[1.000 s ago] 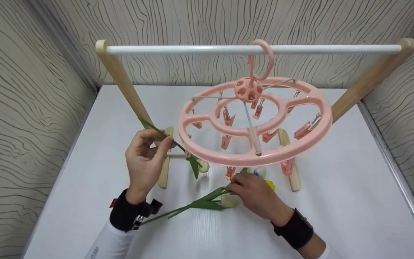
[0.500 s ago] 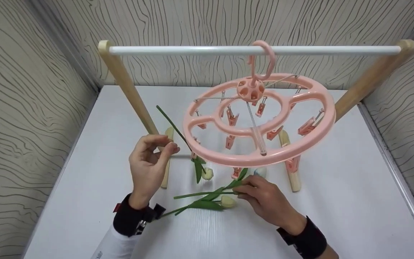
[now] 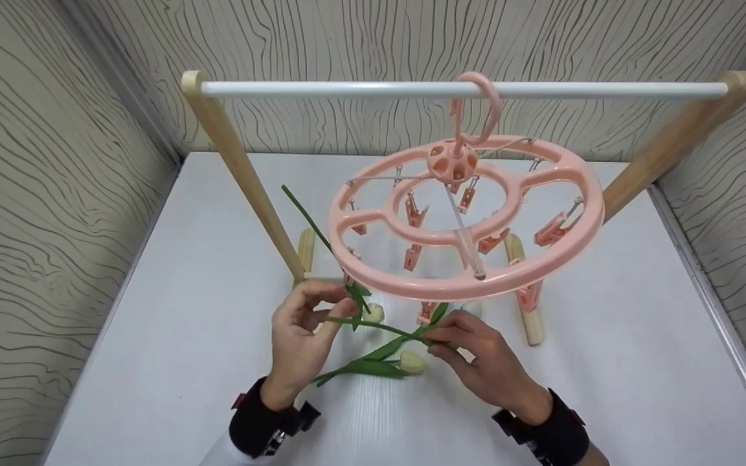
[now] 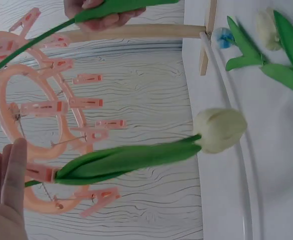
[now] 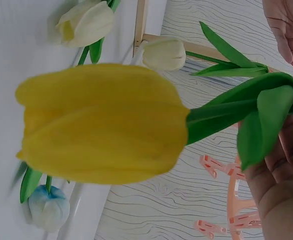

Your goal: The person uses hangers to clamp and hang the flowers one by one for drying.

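Observation:
My right hand (image 3: 486, 359) pinches a yellow tulip (image 5: 104, 122) by its stem and leaves, the stem pointing left. The left hand (image 3: 305, 336) is beside the far end of that stem, which overlaps its thumb in the head view; its fingers look straight in the left wrist view. A white tulip (image 4: 219, 130) hangs bloom-down from a pink clip (image 4: 40, 171) of the round clip hanger (image 3: 412, 285), just beyond the left fingertips. On the table lie another white tulip (image 3: 412, 362) and a blue-and-white tulip (image 5: 49, 207).
The hanger hooks over a white rail (image 3: 347, 89) between wooden posts (image 3: 243, 175). Several other pink clips (image 3: 493, 241) dangle from its ring. Wooden feet (image 3: 525, 291) stand on the white table (image 3: 619, 362), and patterned panels (image 3: 321, 39) rise around it.
My left hand has let go of the hanging white tulip's stem and moved right and toward me. The yellow tulip's stem has swung into view, its end now by the left thumb.

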`<state>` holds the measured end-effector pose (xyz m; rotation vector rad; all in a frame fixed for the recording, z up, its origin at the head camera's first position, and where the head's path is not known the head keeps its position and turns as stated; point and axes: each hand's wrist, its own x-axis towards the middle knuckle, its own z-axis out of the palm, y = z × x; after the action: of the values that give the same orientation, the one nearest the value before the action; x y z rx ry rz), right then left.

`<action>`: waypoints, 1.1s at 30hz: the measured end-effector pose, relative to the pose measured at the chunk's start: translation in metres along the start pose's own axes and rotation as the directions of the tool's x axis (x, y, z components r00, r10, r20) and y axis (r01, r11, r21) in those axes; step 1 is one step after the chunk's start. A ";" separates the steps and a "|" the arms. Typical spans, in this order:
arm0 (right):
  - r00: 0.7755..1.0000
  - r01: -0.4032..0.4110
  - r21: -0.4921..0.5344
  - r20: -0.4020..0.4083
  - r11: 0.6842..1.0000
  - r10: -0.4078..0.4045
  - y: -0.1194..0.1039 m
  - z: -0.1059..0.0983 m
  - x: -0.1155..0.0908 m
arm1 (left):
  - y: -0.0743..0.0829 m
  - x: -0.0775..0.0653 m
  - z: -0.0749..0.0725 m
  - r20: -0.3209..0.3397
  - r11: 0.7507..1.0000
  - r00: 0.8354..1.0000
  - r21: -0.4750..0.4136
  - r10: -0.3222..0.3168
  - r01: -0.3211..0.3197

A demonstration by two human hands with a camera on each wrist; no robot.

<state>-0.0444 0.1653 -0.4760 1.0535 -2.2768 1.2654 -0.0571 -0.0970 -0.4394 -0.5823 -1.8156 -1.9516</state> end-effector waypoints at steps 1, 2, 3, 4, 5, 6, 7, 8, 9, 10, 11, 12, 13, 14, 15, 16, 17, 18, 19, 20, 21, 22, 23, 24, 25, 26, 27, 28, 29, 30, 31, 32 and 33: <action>1.000 0.001 0.000 -0.007 1.000 -0.001 0.000 0.001 0.000 | 0.000 -0.003 0.003 0.018 1.000 1.000 -0.009 -0.005 0.005; 1.000 0.003 -0.001 -0.014 1.000 -0.003 0.000 0.002 0.000 | 0.000 -0.005 0.006 0.036 1.000 0.999 -0.015 -0.012 0.012; 1.000 0.002 -0.001 -0.019 1.000 -0.002 0.000 0.002 0.001 | 0.000 -0.008 0.009 0.053 1.000 0.998 -0.021 -0.017 0.019; 1.000 0.001 -0.001 -0.024 1.000 -0.001 0.000 0.003 0.001 | 0.000 -0.010 0.012 0.069 0.999 0.997 -0.031 -0.020 0.022; 1.000 -0.001 0.000 -0.028 1.000 0.001 0.001 0.004 0.000 | 0.001 -0.012 0.015 0.084 0.999 0.996 -0.043 -0.021 0.024; 1.000 -0.004 0.003 -0.031 1.000 0.004 0.001 0.005 0.000 | 0.001 -0.013 0.017 0.097 0.998 0.995 -0.056 -0.020 0.025; 0.999 -0.007 0.007 -0.035 1.000 0.008 0.001 0.006 0.000 | 0.001 -0.015 0.020 0.104 0.998 0.994 -0.065 -0.020 0.027; 0.999 -0.012 0.011 -0.040 1.000 0.012 0.001 0.007 -0.001 | 0.002 -0.016 0.022 0.106 0.997 0.994 -0.072 -0.016 0.024; 0.999 -0.018 0.015 -0.046 1.000 0.018 0.001 0.008 -0.001 | 0.003 -0.016 0.024 0.106 0.997 0.994 -0.079 -0.012 0.020; 0.998 -0.023 0.017 -0.052 1.000 0.024 0.000 0.008 -0.001 | 0.003 -0.016 0.026 0.105 0.996 0.994 -0.085 -0.008 0.017; 0.998 -0.027 0.020 -0.057 0.999 0.028 0.000 0.009 -0.001 | 0.004 -0.017 0.028 0.102 0.996 0.995 -0.088 -0.007 0.015; 0.997 -0.031 0.022 -0.064 0.999 0.033 -0.001 0.009 -0.001 | 0.004 -0.016 0.030 0.096 0.996 0.995 -0.091 -0.007 0.016; 0.997 -0.036 0.023 -0.072 0.999 0.037 -0.001 0.010 -0.001 | 0.004 -0.016 0.031 0.090 0.996 0.996 -0.092 -0.008 0.017; 0.996 -0.041 0.023 -0.080 0.999 0.042 -0.002 0.010 -0.001 | 0.004 -0.016 0.033 0.084 0.996 0.996 -0.092 -0.009 0.016; 0.995 -0.043 0.021 -0.086 0.999 0.044 -0.003 0.011 0.000 | 0.004 -0.016 0.035 0.081 0.995 0.997 -0.095 -0.005 0.013; 0.995 -0.042 0.017 -0.091 0.999 0.044 -0.004 0.011 0.000 | 0.004 -0.016 0.036 0.077 0.995 0.997 -0.101 -0.003 0.011; 0.995 -0.043 0.012 -0.095 0.999 0.044 -0.005 0.011 0.000 | 0.003 -0.016 0.038 0.073 0.994 0.997 -0.106 -0.001 0.008; 0.994 -0.041 0.004 -0.100 0.999 0.041 -0.006 0.012 0.000 | 0.003 -0.017 0.039 0.069 0.994 0.998 -0.113 0.001 0.007; 0.994 -0.036 -0.006 -0.105 0.999 0.035 -0.006 0.012 0.000 | 0.003 -0.016 0.041 0.066 0.993 0.998 -0.121 0.000 0.008; 0.994 -0.031 -0.019 -0.108 0.999 0.028 -0.007 0.013 0.001 | 0.002 -0.016 0.042 0.062 0.992 0.998 -0.129 -0.002 0.010; 0.994 -0.022 -0.031 -0.110 0.999 0.019 -0.007 0.013 0.001 | 0.002 -0.016 0.043 0.058 0.990 0.998 -0.140 -0.008 0.016; 0.994 -0.015 -0.042 -0.111 0.999 0.010 -0.007 0.013 0.001 | 0.003 -0.016 0.044 0.052 0.989 0.998 -0.147 -0.019 0.027; 0.994 -0.006 -0.055 -0.112 0.998 0.000 -0.008 0.013 0.001 | 0.003 -0.015 0.045 0.046 0.988 0.999 -0.153 -0.028 0.034; 0.994 0.004 -0.068 -0.113 0.998 -0.011 -0.008 0.013 0.001 | 0.003 -0.015 0.046 0.042 0.986 0.999 -0.163 -0.035 0.041; 0.993 0.012 -0.080 -0.115 0.997 -0.022 -0.009 0.014 0.001 | 0.003 -0.014 0.047 0.040 0.984 0.998 -0.171 -0.040 0.046; 0.993 0.018 -0.089 -0.112 0.996 -0.028 -0.010 0.014 0.001 | 0.004 -0.014 0.047 0.039 0.983 0.998 -0.177 -0.042 0.048; 0.993 0.023 -0.097 -0.111 0.995 -0.033 -0.011 0.014 0.001 | 0.005 -0.014 0.047 0.040 0.982 0.998 -0.183 -0.042 0.049; 0.993 0.025 -0.103 -0.111 0.994 -0.037 -0.011 0.015 0.001 | 0.005 -0.013 0.047 0.040 0.981 0.998 -0.187 -0.038 0.045; 0.993 0.025 -0.111 -0.112 0.993 -0.038 -0.012 0.015 0.001 | 0.006 -0.013 0.047 0.042 0.980 0.999 -0.194 -0.031 0.038; 0.993 0.024 -0.114 -0.116 0.993 -0.037 -0.013 0.015 0.001 | 0.006 -0.013 0.047 0.043 0.979 0.999 -0.200 -0.026 0.034; 0.992 0.021 -0.114 -0.118 0.993 -0.035 -0.014 0.015 0.001 | 0.007 -0.012 0.047 0.042 0.979 0.999 -0.204 -0.021 0.029; 0.992 0.017 -0.111 -0.121 0.994 -0.030 -0.015 0.014 0.002 | 0.007 -0.012 0.047 0.041 0.977 0.999 -0.211 -0.016 0.024; 0.991 0.013 -0.105 -0.128 0.994 -0.027 -0.015 0.014 0.002 | 0.008 -0.012 0.047 0.039 0.976 0.999 -0.218 -0.011 0.019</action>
<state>-0.0338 0.1481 -0.4734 0.9280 -2.2036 1.1585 -0.0417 -0.0506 -0.4367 -0.6797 -1.6425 -2.1808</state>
